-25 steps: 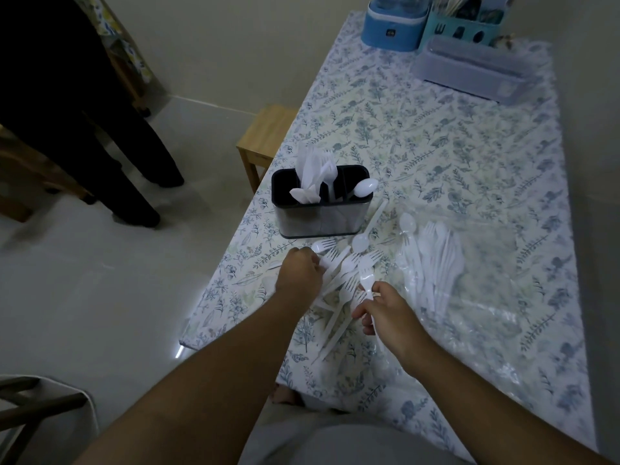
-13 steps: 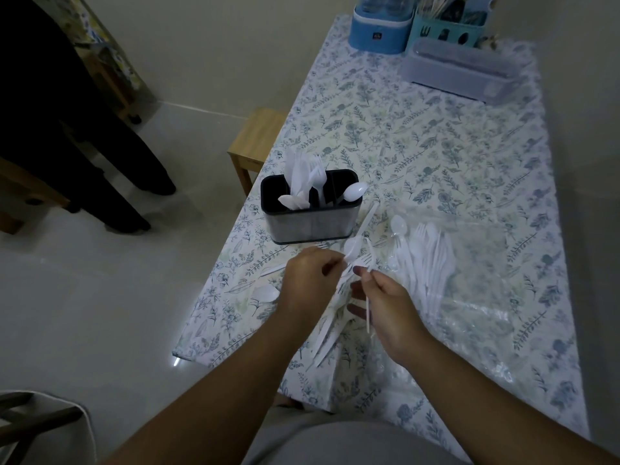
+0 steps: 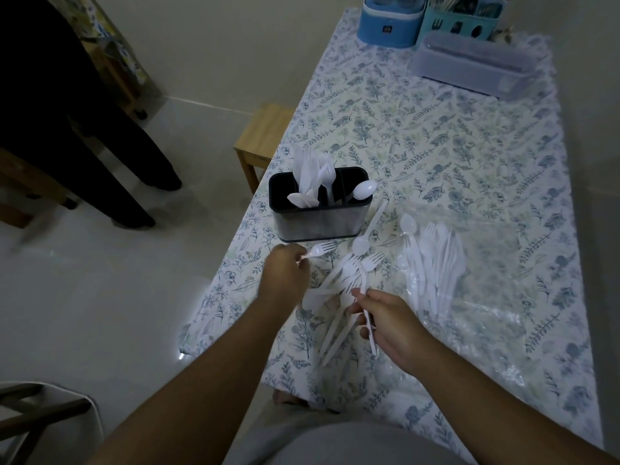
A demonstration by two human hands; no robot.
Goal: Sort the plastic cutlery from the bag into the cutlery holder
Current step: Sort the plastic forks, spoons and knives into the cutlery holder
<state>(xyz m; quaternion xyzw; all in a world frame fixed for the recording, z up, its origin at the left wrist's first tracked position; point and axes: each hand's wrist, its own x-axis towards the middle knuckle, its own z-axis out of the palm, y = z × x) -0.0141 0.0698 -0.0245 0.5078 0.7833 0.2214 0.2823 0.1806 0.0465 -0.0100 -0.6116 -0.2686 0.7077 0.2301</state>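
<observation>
Partway by my read — holder (image 3: 318, 216) has some pieces, loose pile (image 3: 339, 290) and bag (image 3: 436, 263) remain; left hand (image 3: 285, 276) pinches one fork (image 3: 318, 250), right hand (image 3: 389, 327) grasps another fork (image 3: 367, 273) — both just before the holder.

Plastic forks (image 3: 364, 263) in both hands (image 3: 285, 275)

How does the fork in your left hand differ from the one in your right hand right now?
The left hand pinches its fork by the handle end, tines pointing right, just in front of the cutlery holder. The right hand grips its fork mid-handle, so the handle passes through the grip and the tines point away over the loose pile. The left fork looks shorter, being largely hidden. Both are white plastic.
</observation>
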